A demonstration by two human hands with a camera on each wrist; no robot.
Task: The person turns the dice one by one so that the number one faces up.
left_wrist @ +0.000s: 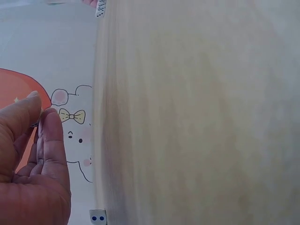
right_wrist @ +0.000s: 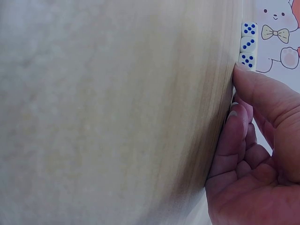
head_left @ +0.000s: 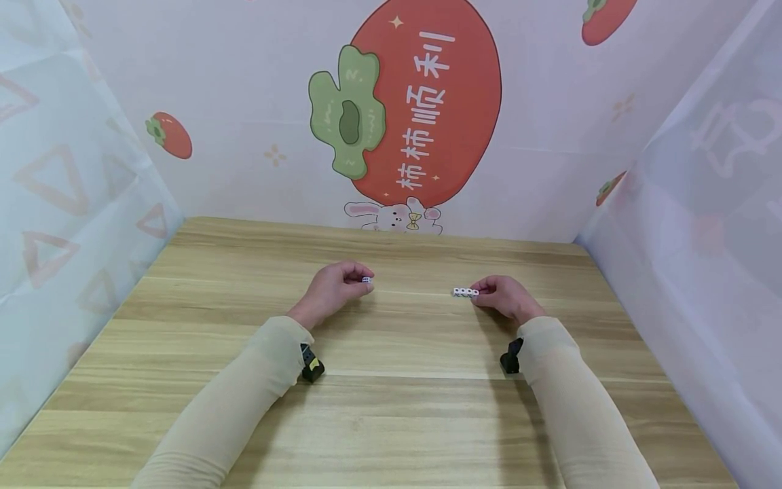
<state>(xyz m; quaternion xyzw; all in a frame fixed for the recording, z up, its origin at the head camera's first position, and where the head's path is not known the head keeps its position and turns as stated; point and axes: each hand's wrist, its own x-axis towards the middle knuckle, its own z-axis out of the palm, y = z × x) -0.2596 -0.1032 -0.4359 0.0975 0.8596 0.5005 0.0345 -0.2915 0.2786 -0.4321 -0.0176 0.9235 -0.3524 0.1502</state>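
My left hand (head_left: 334, 285) pinches a small white die (head_left: 366, 279) with blue dots between thumb and fingertips. In the left wrist view, the fingers hide nearly all of that die. Another white die (left_wrist: 98, 218) shows at the bottom of that view, apart from the fingers, its two blue dots facing the camera. To the right, several white dice stand side by side in a straight row (head_left: 464, 293). My right hand (head_left: 504, 297) has its thumb and fingertips at the row's right end. The right wrist view shows blue-dotted faces on the dice (right_wrist: 248, 44) beyond the thumb.
Both hands are over a wood-grain table (head_left: 391, 414), toward its far side. A printed backdrop (head_left: 256, 81) with a large red persimmon and a rabbit rises behind it, and pale printed sheets flank both sides. A small black camera is strapped on each wrist.
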